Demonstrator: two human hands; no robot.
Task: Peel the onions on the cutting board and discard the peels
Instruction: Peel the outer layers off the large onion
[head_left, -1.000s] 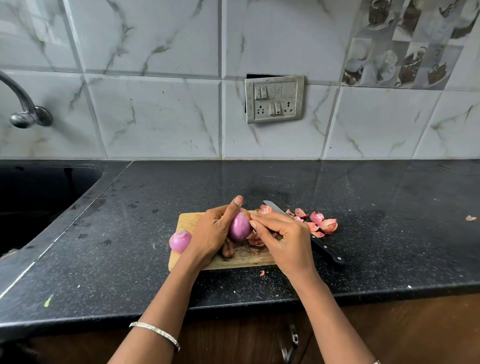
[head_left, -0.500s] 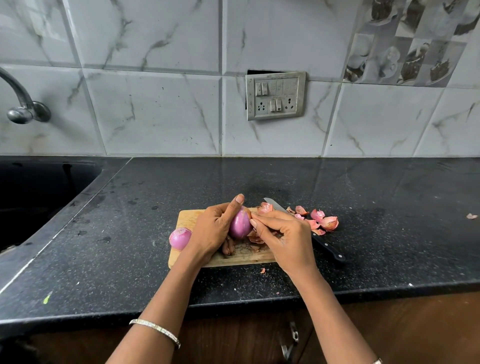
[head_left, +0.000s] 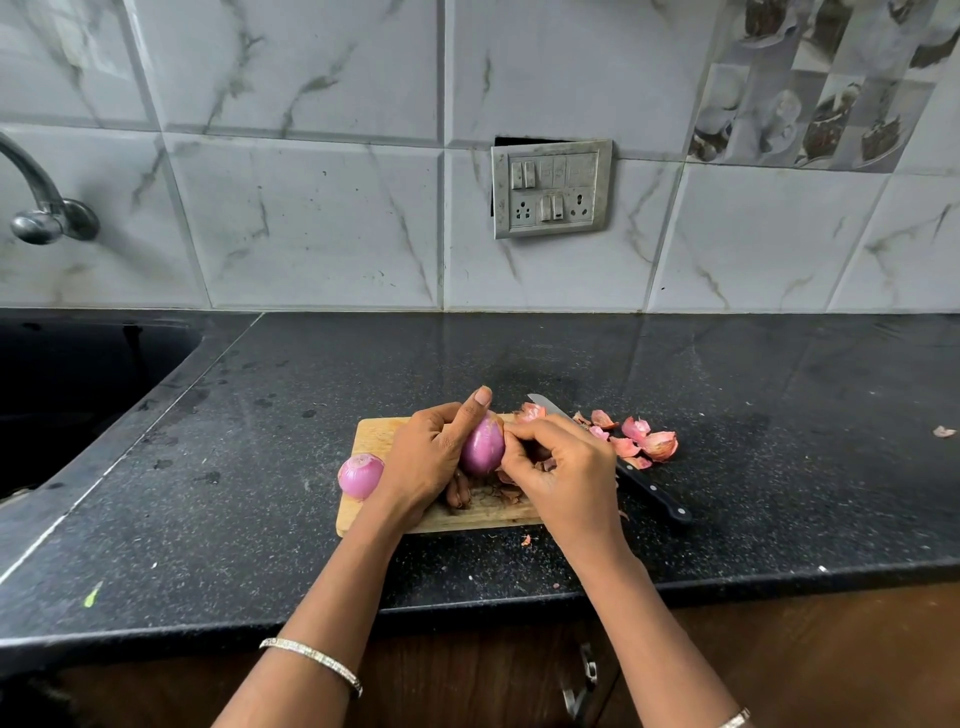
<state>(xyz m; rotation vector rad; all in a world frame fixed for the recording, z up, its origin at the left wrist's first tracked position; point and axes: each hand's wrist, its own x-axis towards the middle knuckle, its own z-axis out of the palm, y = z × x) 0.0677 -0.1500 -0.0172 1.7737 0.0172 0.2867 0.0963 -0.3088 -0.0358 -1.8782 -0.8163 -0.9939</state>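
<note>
From where I watch, the nearest things are the two forearms reaching over the edge of the black worktop (head_left: 218, 519). The left hand (head_left: 426, 462) wraps around the onion (head_left: 483, 451), thumb laid up along its side, holding it upright just above the cutting board (head_left: 374, 432). The right hand (head_left: 563, 467) has its fingertips pinched together at the onion's upper right side, on what I take to be a strip of skin (the strip itself is too small for me to make out).

The onion looks glossy and mostly bare, so I judge the main risk is a slip: a smooth bulb pulled sideways against a one-handed hold could pop out and roll off the board toward the front edge. A thin strip may also tear short and leave patches behind.

A second onion (head_left: 360, 475) sits at the board's left edge, touching the left wrist; a nudge from that wrist could send it rolling toward the sink (head_left: 78, 395).

Just beyond the right hand lies the knife (head_left: 639, 480), blade pointing away, handle toward me and partly hidden under the hand. A quick backward tug of that hand could catch it.

Further out, loose peels (head_left: 649, 441) scatter on the worktop, not yet discarded; one scrap (head_left: 943, 431) lies well apart to the right and could be overlooked.
</note>
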